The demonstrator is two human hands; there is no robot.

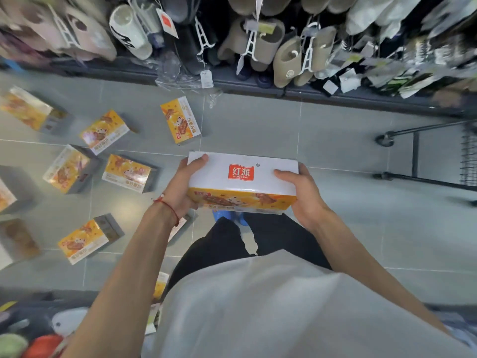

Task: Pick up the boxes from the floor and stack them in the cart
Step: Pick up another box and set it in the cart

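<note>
Across the left half of the grey tiled floor [258, 120] many yellow-and-white boxes lay scattered and well apart from the cart: a blurred one at the far left [28, 108], one beside it [104, 131], another tilted box nearer the shelf [180, 120], a pair lower down [67, 168] [127, 173], and one more near the person's left forearm [85, 240], with others cut off at the frame's edge. So the bulk of the job looked to be left. In the middle, the person's left hand [180, 187] and right hand [302, 192] were spread apart and clamped on the two short ends of a single box [242, 177], held level at about waist height above the floor, its white face with a red logo turned up. That box was off the floor but not yet in the cart, so the carry step seemed to be under way. Behind it ran a shelf [284, 89] hung with slippers [286, 60] on white hangers. At the far right only the lower frame, a wheel and a strip of wire basket of the cart [415, 156] showed; its inside was out of view, so whether any boxes were already stacked in it could not be told.
</note>
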